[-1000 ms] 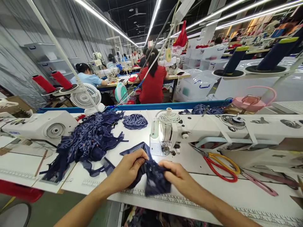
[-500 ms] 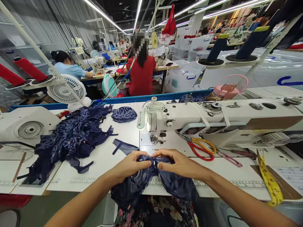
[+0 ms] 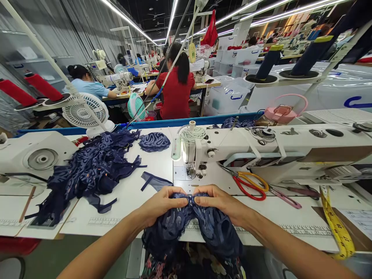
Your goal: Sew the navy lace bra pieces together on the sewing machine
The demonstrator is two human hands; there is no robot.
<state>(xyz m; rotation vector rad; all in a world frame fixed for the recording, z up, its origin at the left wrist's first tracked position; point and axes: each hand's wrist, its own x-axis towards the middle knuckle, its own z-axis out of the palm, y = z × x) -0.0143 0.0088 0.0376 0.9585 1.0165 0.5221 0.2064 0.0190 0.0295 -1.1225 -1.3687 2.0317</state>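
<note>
A navy lace bra (image 3: pixel 213 224) hangs between my hands at the table's front edge, its two cups drooping toward my lap. My left hand (image 3: pixel 165 203) pinches the bra's lace edge left of its centre. On the other side of the centre, my right hand (image 3: pixel 219 199) pinches the matching edge, thumb on top. Both sets of fingertips are close together. Just beyond them stands a white sewing machine (image 3: pixel 232 143), its needle area lit. A sheer navy strap piece (image 3: pixel 155 181) lies flat behind my left hand.
At left lies a heap of navy lace pieces (image 3: pixel 90 166), with a single lace cup (image 3: pixel 154 142) beside it. Red-and-yellow-handled scissors (image 3: pixel 251 186), pink-handled snips (image 3: pixel 286 197) and a yellow tape measure (image 3: pixel 334 224) lie right. A white fan (image 3: pixel 85 110) stands behind. A person in red (image 3: pixel 177 89) sits ahead.
Both hands have turned the bra so more of its cups' outer lace shows, and its centre is drawn flatter between my fingertips. The whole view has shifted slightly.
</note>
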